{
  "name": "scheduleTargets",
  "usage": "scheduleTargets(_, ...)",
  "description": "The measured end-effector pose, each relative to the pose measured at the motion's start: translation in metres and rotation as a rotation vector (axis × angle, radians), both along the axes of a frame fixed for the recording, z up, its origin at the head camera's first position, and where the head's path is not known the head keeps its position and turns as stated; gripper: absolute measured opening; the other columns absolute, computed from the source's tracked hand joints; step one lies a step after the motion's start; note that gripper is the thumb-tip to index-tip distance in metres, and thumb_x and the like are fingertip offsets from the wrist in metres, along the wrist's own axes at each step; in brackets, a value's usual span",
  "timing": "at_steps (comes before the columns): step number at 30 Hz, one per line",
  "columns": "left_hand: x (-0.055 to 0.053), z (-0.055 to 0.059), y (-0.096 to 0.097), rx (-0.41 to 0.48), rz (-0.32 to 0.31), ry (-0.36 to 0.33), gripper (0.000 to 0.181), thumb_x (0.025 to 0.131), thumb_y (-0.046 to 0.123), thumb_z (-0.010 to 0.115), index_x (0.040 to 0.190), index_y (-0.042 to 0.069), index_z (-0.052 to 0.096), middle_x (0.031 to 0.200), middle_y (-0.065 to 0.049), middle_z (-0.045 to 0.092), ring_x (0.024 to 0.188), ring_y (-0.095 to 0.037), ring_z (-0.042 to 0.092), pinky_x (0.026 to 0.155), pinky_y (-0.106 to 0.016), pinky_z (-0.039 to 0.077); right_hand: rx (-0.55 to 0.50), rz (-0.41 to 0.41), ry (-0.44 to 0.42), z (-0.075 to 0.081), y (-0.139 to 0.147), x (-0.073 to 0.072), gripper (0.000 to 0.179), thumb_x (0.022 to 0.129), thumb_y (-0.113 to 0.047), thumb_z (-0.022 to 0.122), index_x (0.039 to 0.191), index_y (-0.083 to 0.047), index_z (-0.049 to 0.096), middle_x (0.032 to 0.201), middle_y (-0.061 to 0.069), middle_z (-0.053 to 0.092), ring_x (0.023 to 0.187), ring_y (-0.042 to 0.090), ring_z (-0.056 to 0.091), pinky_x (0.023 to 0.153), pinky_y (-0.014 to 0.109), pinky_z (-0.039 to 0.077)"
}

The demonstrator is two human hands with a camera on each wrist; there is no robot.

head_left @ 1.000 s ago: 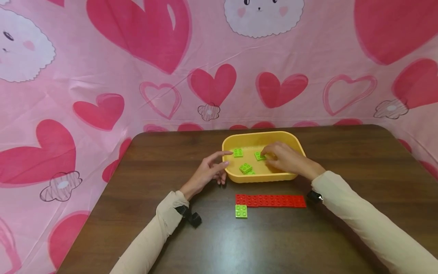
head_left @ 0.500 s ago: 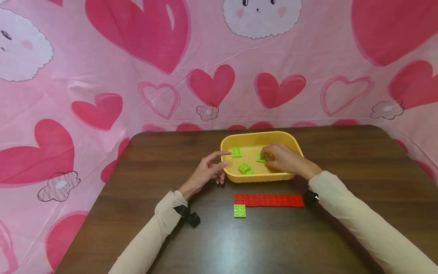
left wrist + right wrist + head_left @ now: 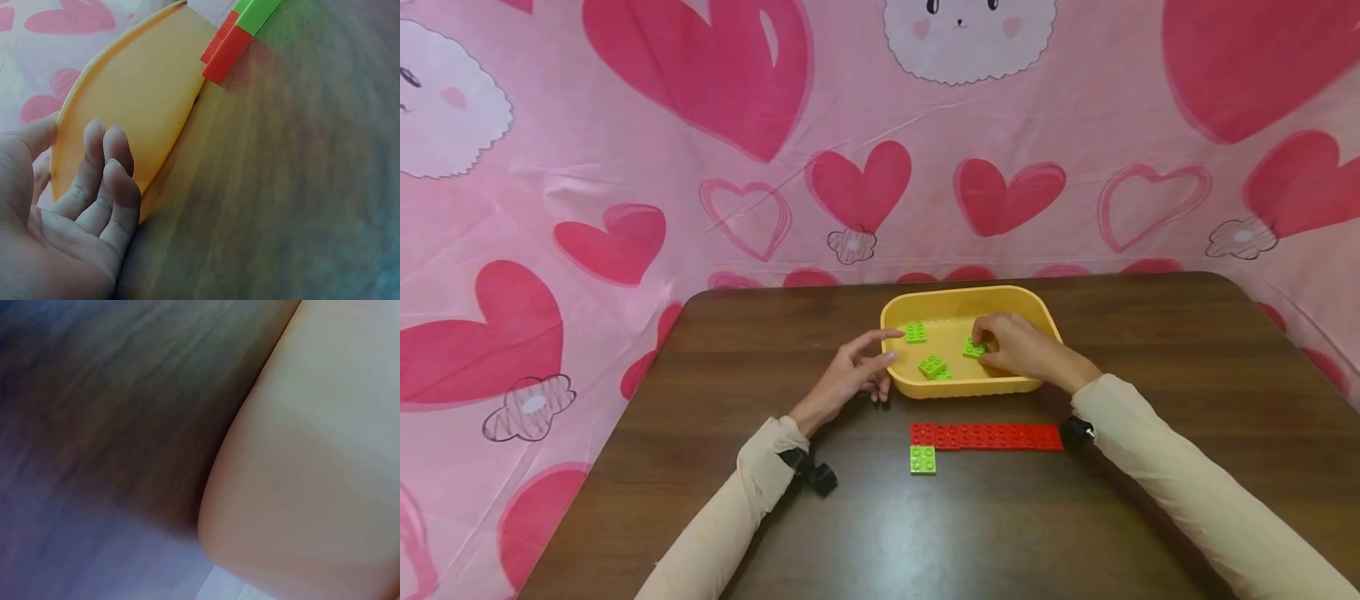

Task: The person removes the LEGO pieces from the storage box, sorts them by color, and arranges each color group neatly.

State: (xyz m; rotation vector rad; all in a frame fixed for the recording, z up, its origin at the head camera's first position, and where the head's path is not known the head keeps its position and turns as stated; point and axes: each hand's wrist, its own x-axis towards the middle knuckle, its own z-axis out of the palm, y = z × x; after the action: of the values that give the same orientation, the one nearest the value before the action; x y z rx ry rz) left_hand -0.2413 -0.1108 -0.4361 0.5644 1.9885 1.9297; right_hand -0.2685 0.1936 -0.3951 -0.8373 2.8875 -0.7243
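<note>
In the head view, my right hand (image 3: 1017,343) reaches into a yellow bin (image 3: 977,388), its thumb and index finger pinching a lime-green toy building brick (image 3: 972,349). My left hand (image 3: 847,375) is at the bin's left end, index finger and thumb extended at the rim. In the left wrist view, the other fingers (image 3: 122,178) of that hand curl loosely beside the bin's outer wall. Another green brick (image 3: 915,333) lies at the bin's left, and a green brick (image 3: 932,367) rests partly on one more. The right wrist view shows only forearm and tabletop.
A row of joined red bricks (image 3: 1000,437) lies on the brown wooden table (image 3: 760,333) in front of the bin. Against its left end, on the near side, sits a green brick (image 3: 922,460). A pink heart-patterned cloth (image 3: 820,100) hangs behind the table.
The green brick at my right fingertips has turned and shifted slightly. My right fingers have closed in on it. My left hand stays at the rim; the whole view drifts slightly left.
</note>
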Motion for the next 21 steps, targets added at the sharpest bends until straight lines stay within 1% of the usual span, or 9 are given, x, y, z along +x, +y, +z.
scheduleTargets(4, -0.0004, -0.0007, -0.0001, 0.002, 0.003, 0.001, 0.039, 0.102, 0.025, 0.058, 0.141, 0.021, 0.054, 0.068, -0.013, 0.062, 0.057, -0.022, 0.059, 0.052, -0.029, 0.050, 0.000, -0.013, -0.005, 0.0006, 0.0000, -0.0003, 0.021, 0.080, -0.011, 0.082, 0.096, -0.006, 0.070, 0.085, 0.004, 0.062, 0.079, 0.022, 0.053, 0.074, 0.034, 0.047)
scheduleTargets(7, -0.0008, -0.0006, 0.0002, 0.006, -0.001, 0.003, 0.041, 0.103, 0.024, 0.058, 0.143, 0.016, 0.052, 0.067, -0.013, 0.062, 0.057, -0.022, 0.059, 0.051, -0.029, 0.050, -0.011, -0.027, -0.002, 0.0007, 0.0008, -0.0002, 0.021, 0.080, -0.011, 0.082, 0.098, -0.006, 0.071, 0.087, 0.005, 0.064, 0.080, 0.023, 0.054, 0.075, 0.035, 0.048)
scheduleTargets(11, -0.0013, -0.0005, 0.0006, 0.011, 0.000, 0.002, 0.043, 0.102, 0.023, 0.058, 0.144, 0.013, 0.050, 0.066, -0.012, 0.062, 0.056, -0.021, 0.059, 0.051, -0.029, 0.050, -0.039, -0.038, 0.010, 0.0002, 0.0024, 0.0006, 0.021, 0.082, -0.010, 0.080, 0.101, -0.006, 0.072, 0.092, 0.005, 0.067, 0.085, 0.025, 0.056, 0.081, 0.040, 0.052)
scheduleTargets(15, -0.0012, -0.0008, 0.0007, 0.011, 0.005, -0.005, 0.042, 0.102, 0.022, 0.059, 0.143, 0.014, 0.051, 0.065, -0.012, 0.062, 0.056, -0.020, 0.059, 0.051, -0.028, 0.050, -0.065, -0.045, 0.023, 0.0000, 0.0035, 0.0021, 0.021, 0.084, -0.010, 0.078, 0.104, -0.005, 0.073, 0.097, 0.006, 0.069, 0.089, 0.027, 0.058, 0.085, 0.044, 0.053)
scheduleTargets(21, -0.0013, 0.0001, 0.0008, 0.009, 0.005, -0.002, 0.041, 0.102, 0.023, 0.058, 0.142, 0.017, 0.053, 0.065, -0.013, 0.062, 0.056, -0.021, 0.059, 0.051, -0.029, 0.050, -0.097, -0.045, 0.039, 0.0000, 0.0048, 0.0023, 0.019, 0.085, -0.008, 0.077, 0.103, -0.004, 0.074, 0.097, 0.008, 0.071, 0.089, 0.027, 0.061, 0.085, 0.045, 0.054)
